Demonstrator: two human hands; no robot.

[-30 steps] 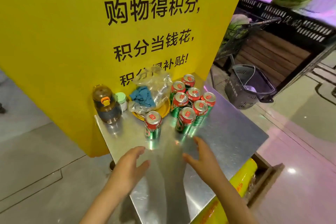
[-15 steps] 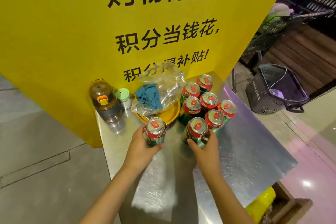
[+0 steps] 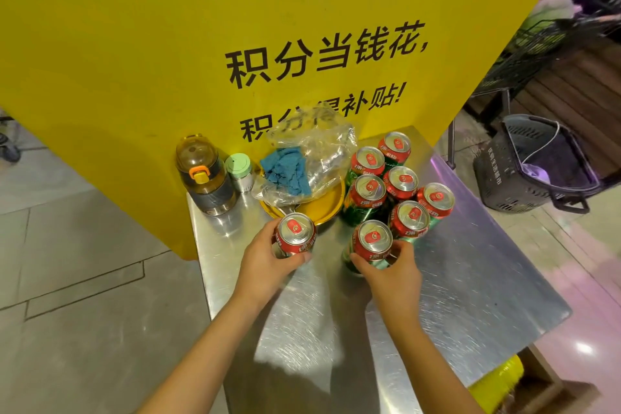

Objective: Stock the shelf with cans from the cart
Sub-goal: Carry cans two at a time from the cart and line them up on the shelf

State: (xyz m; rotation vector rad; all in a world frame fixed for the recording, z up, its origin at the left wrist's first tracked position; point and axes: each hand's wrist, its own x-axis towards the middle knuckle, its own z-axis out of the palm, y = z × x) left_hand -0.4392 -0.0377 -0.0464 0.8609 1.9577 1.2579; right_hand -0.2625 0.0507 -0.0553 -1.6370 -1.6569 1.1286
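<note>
Nearest me, both forearms reach in over the steel tabletop (image 3: 470, 296), and I've got a can in each hand: my left hand (image 3: 265, 265) has fingers and thumb curled round the lone can (image 3: 295, 238) standing apart on the left, my right hand (image 3: 391, 274) has its fingers wrapped round the front can (image 3: 370, 245) of the cluster, thumb on its left side. Just beyond, the remaining six cans (image 3: 400, 181) stand upright, packed close, and that's my worry: the right-hand can looks to be touching its neighbour behind, so a tilted lift could knock it and topple the pack across the slick metal. On the left, the yellow dish (image 3: 319, 208) with the plastic bag (image 3: 316, 155) and blue cloth (image 3: 285, 171) sits just past my knuckles; a careless swing snags the bag. Farther left, a bottle (image 3: 203, 175) and a small jar (image 3: 239, 171) against the yellow sign (image 3: 134, 44). No shelf visible from here
</note>
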